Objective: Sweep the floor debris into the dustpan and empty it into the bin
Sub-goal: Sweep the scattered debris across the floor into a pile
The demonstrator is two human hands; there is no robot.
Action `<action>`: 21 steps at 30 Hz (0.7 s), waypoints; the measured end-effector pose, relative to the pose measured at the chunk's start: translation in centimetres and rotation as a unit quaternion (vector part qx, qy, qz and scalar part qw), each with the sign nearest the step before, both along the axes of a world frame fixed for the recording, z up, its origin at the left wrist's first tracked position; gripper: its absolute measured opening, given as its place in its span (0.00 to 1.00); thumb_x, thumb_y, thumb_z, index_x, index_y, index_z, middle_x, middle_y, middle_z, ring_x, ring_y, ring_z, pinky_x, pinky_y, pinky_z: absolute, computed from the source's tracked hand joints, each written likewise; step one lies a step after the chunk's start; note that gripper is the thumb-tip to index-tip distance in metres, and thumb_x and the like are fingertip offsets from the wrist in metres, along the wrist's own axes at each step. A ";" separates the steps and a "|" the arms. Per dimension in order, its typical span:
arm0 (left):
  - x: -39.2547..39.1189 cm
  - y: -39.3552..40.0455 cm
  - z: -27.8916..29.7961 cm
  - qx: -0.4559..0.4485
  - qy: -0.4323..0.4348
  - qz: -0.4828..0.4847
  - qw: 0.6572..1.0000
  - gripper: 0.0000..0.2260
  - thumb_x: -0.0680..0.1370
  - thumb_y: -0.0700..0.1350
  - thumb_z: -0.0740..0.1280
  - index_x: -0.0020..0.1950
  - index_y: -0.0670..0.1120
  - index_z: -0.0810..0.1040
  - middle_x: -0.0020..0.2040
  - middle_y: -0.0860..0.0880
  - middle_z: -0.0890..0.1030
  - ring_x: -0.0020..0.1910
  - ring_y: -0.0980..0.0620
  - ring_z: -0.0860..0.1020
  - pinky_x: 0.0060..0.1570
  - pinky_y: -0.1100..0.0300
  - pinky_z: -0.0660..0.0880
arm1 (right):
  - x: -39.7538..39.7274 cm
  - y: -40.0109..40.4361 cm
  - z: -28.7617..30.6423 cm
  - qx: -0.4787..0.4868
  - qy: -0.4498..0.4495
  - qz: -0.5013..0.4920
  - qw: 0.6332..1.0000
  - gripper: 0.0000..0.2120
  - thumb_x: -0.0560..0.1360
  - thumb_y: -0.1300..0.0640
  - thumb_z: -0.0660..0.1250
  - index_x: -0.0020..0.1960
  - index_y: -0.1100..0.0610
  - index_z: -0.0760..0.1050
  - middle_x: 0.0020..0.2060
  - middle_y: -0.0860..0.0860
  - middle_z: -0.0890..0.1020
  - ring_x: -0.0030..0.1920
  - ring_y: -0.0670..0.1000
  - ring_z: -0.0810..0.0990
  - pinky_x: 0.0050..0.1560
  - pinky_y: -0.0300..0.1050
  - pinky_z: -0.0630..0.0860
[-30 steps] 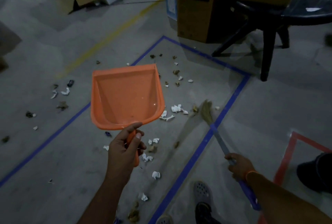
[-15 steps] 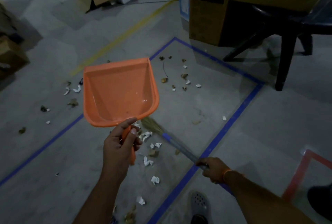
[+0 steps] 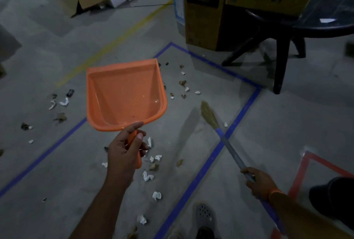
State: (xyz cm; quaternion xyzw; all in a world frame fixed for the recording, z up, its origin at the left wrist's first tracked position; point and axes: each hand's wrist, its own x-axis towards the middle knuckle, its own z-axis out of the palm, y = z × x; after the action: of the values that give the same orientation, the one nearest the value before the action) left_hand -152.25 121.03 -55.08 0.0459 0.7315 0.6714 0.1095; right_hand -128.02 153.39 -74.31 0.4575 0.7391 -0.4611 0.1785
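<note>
The orange plastic dustpan (image 3: 124, 95) was held up off the grey floor (image 3: 287, 123), its open mouth facing away and its tray tilted toward the camera — nothing showed inside but a few specks. The broom (image 3: 220, 133) slanted to its right, straw head low near the blue tape line (image 3: 239, 120), its shaft grey with a blue collar. Debris (image 3: 153, 167) — crumpled white paper scraps and brown dry bits — lay scattered below and around the pan.
</note>
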 end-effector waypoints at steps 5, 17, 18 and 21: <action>1.5 -1.2 0.0 0.004 -0.005 -0.029 1.000 0.12 0.82 0.34 0.65 0.63 0.44 0.81 0.43 0.47 0.82 0.35 0.48 0.78 0.33 0.58 0.77 | 4.3 -1.2 0.2 0.026 -0.018 -0.060 0.998 0.16 0.73 0.69 0.66 0.53 0.50 0.78 0.40 0.58 0.81 0.24 0.54 0.77 0.24 0.44 0.77; 4.7 -9.3 0.5 -0.011 -0.014 -0.029 0.999 0.12 0.83 0.35 0.64 0.64 0.44 0.81 0.44 0.49 0.83 0.35 0.49 0.79 0.34 0.58 0.77 | 6.4 -11.0 -1.3 -0.003 -0.071 0.001 0.997 0.18 0.70 0.69 0.64 0.54 0.52 0.78 0.41 0.59 0.80 0.22 0.54 0.77 0.23 0.45 0.76; 4.9 -9.9 0.4 -0.012 -0.014 -0.026 0.999 0.12 0.83 0.35 0.64 0.65 0.44 0.81 0.44 0.49 0.83 0.35 0.49 0.79 0.34 0.57 0.77 | 6.0 -12.0 -1.3 -0.007 -0.076 0.031 0.997 0.18 0.70 0.68 0.64 0.54 0.51 0.78 0.41 0.58 0.80 0.22 0.53 0.77 0.23 0.44 0.76; 5.3 -11.3 0.5 -0.010 -0.015 -0.019 1.000 0.13 0.83 0.35 0.64 0.65 0.44 0.81 0.44 0.49 0.83 0.35 0.49 0.79 0.34 0.57 0.77 | 4.0 -14.8 -1.0 -0.024 -0.074 0.141 0.987 0.16 0.71 0.65 0.65 0.53 0.47 0.76 0.39 0.54 0.80 0.23 0.48 0.77 0.26 0.44 0.78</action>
State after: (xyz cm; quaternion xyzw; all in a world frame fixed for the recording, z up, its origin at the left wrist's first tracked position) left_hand -146.97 109.72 -54.62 0.0483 0.7357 0.6621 0.1340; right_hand -124.02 138.56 -75.35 0.3767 0.7696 -0.4141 0.3071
